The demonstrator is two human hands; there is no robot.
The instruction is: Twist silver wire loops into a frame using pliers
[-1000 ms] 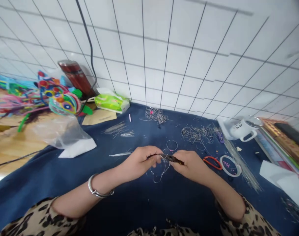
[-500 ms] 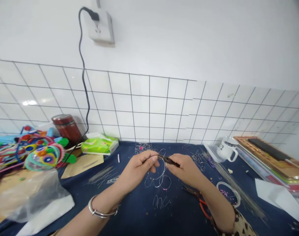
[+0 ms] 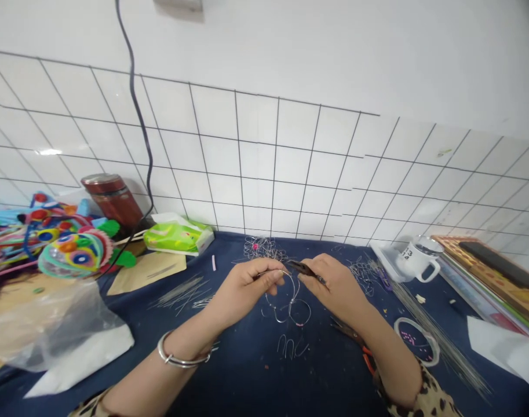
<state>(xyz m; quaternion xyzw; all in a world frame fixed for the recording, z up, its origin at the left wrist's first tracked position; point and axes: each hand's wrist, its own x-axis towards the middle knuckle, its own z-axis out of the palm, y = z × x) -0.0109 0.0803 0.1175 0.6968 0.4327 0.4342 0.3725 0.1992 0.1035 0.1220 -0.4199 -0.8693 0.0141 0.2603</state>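
My left hand (image 3: pixel 249 289) pinches a thin silver wire between thumb and fingers. The wire is bent into loops (image 3: pixel 299 313) that hang below the hands, and a few pink beads sit on the lower loop. In my right hand (image 3: pixel 334 286) are dark pliers (image 3: pixel 306 270), their jaws pointing left at the upper end of the wire. Whether the jaws touch the wire I cannot make out. Several short bent wire pieces (image 3: pixel 292 346) lie on the dark blue cloth (image 3: pixel 238 370) below. Behind the hands is a tangle of wire (image 3: pixel 264 249).
Orange-handled pliers (image 3: pixel 368 360) lie partly under my right forearm. To the right are a round dish of pink beads (image 3: pixel 436 353), long straight wires (image 3: pixel 447 341) and a white mug (image 3: pixel 416 263). A green tissue pack (image 3: pixel 179 236), loose wires (image 3: pixel 181 292) and a plastic bag (image 3: pixel 73 324) lie left.
The view has tilted down and turned slightly. The pliers' tips have moved a little away from my left fingers, and the wire loops have shifted between the hands.
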